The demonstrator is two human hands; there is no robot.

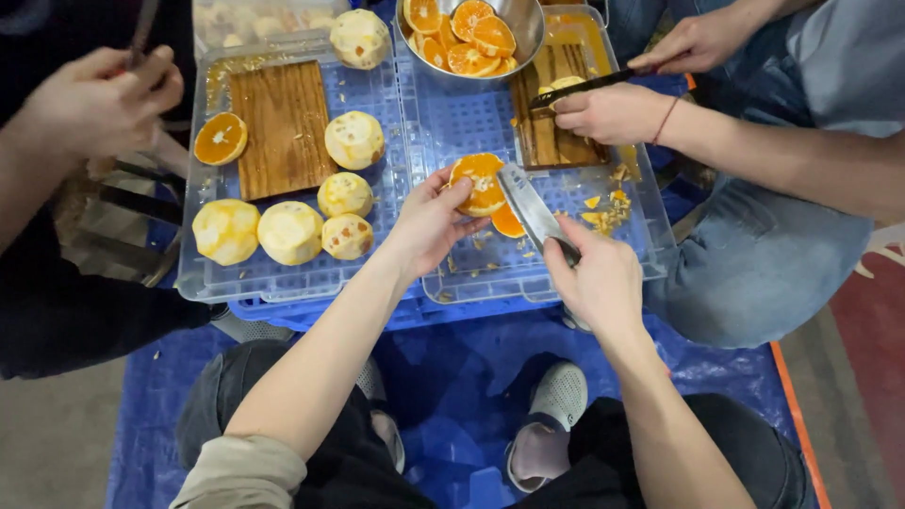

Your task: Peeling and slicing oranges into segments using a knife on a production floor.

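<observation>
My left hand [429,221] holds a cut orange half [478,182] over the right clear plastic tray [650,247]. My right hand [596,278] grips the dark handle of a knife [530,209], whose broad blade rests against the orange's right side. Just under the blade lies an orange slice [507,223] on the tray floor, with small peel scraps [603,212] scattered to its right.
The left clear tray [209,283] holds several peeled oranges [290,232], an orange half [220,139] and a wooden board [283,127]. A metal bowl [524,28] of orange slices stands at the back. A person at right cuts on a second board [547,132]; another person's hand [94,99] is at left.
</observation>
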